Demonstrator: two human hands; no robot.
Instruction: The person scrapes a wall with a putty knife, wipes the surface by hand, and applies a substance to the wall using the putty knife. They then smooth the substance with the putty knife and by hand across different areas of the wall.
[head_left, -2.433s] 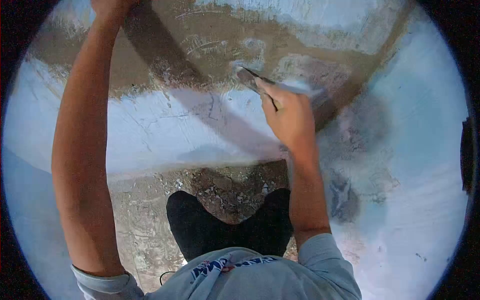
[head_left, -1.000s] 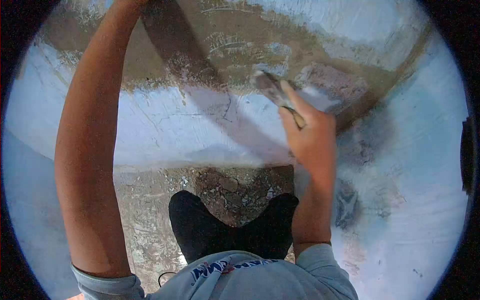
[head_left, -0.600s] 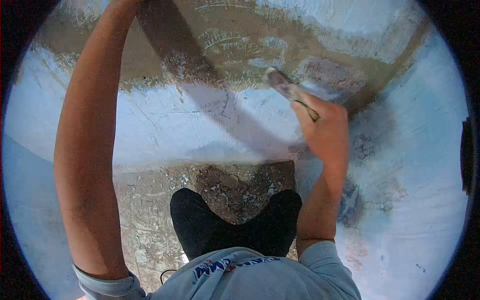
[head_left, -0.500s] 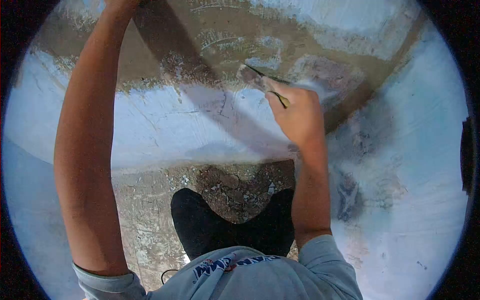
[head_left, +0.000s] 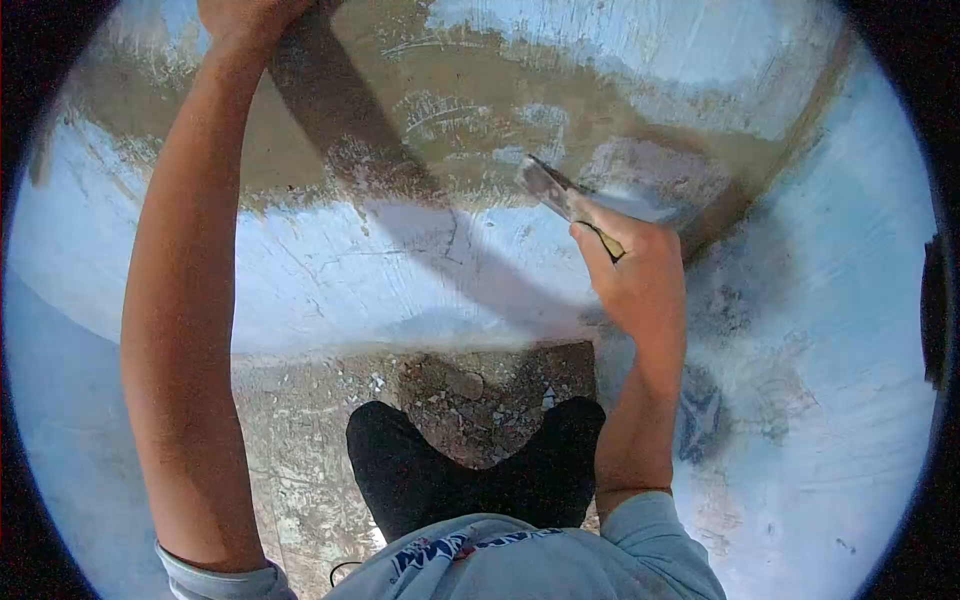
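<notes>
A scraper (head_left: 548, 186) with a metal blade and a yellowish handle is gripped in my right hand (head_left: 640, 265). Its blade end points up and left, over the bared brown patch of the wall (head_left: 480, 100) where pale blue paint is gone. My left hand (head_left: 252, 14) is at the top edge of the view, its arm stretched up in front of the wall. The fingers of that hand are cut off by the frame.
Blue painted wall (head_left: 810, 400) continues on the right, with grey scuffed patches near the corner. Paint chips and debris (head_left: 490, 400) lie on the floor close to my knees (head_left: 380, 440). My left arm casts a dark shadow across the wall.
My right hand and the scraper have moved right and down, away from the middle of the brown patch. The view has shifted slightly, and more of my left hand shows at the top.
</notes>
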